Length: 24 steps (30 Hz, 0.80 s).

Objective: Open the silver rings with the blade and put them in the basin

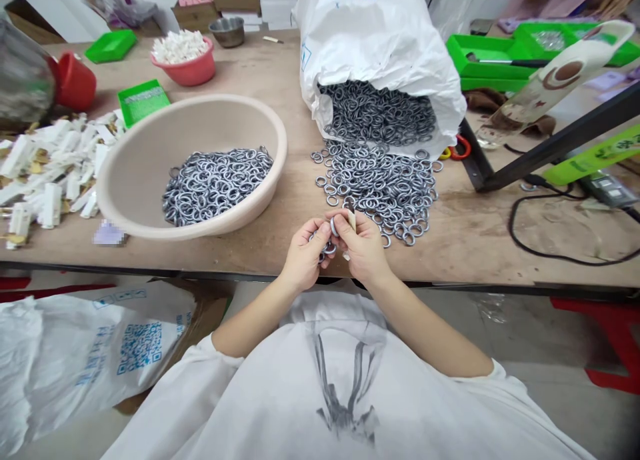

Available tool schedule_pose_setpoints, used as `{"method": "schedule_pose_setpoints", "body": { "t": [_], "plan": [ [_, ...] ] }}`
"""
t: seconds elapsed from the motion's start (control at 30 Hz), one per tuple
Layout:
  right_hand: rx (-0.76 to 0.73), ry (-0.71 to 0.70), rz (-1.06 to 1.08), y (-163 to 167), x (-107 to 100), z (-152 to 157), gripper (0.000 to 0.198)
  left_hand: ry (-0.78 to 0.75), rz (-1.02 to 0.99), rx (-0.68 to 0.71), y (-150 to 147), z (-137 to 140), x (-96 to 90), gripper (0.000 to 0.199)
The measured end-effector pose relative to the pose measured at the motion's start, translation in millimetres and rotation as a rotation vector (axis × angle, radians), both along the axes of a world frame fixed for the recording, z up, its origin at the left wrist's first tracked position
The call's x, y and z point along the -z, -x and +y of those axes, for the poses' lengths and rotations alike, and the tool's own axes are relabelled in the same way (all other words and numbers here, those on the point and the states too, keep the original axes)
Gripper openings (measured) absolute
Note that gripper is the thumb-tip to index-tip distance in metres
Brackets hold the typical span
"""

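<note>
My left hand [306, 250] is closed around several grey metal rings [327, 249] near the table's front edge. My right hand [367, 243] meets it fingertip to fingertip, also closed. A single ring [334, 227] sits between the two thumbs. A slim pale-handled tool [352, 220] with a dark tip sticks up from my right hand; its kind is mostly hidden by the fingers. Just beyond my hands spreads a pile of loose rings [385, 187], spilling from a white woven sack [380, 40]. To the left, a large beige basin [135, 180] holds many more rings.
White plastic pieces [50, 173] cover the table's left side, near a red bowl [185, 70] and a green tray [145, 101]. On the right are a black metal frame [550, 147], a cable [515, 227], red-handled scissors [461, 148] and a clear bottle [545, 93].
</note>
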State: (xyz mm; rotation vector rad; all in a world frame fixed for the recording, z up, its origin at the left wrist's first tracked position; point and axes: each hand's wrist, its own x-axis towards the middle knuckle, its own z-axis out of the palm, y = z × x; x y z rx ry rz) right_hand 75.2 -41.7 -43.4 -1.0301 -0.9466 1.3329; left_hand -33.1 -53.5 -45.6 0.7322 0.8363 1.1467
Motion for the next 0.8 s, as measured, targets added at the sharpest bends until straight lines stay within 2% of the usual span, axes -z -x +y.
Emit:
{"method": "schedule_pose_setpoints", "body": {
  "t": [0.1,0.2,0.33,0.43,0.5,0.67,0.8],
  "plan": [
    [0.057,-0.06,-0.116,0.0,9.0,-0.5,0.028,0.028,-0.001,0.04,-2.1,-1.3,-1.7,0.047],
    [0.015,-0.075,-0.139,-4.0,13.0,-0.8,0.029,0.039,-0.005,0.048,-1.1,-1.4,-4.1,0.046],
    [-0.125,-0.125,-0.138,-13.6,2.3,-0.1,0.038,0.046,0.0,0.079,4.0,-0.6,-6.3,0.044],
    [-0.192,-0.156,-0.217,-21.7,-10.8,1.2,0.043,0.036,-0.004,0.134,7.3,-0.3,-7.0,0.042],
    [-0.182,-0.191,-0.336,-27.9,-17.5,0.9,0.047,0.031,-0.017,0.158,8.7,-0.1,-7.9,0.041],
    [-0.208,-0.363,-0.9,-39.0,-23.5,-7.3,0.064,0.075,-0.02,0.111,10.1,0.5,-11.4,0.044],
    [-0.239,-0.448,-1.081,-37.4,-23.2,-12.8,0.067,0.119,-0.027,0.082,10.1,-0.6,-13.3,0.045]
  ]
}}
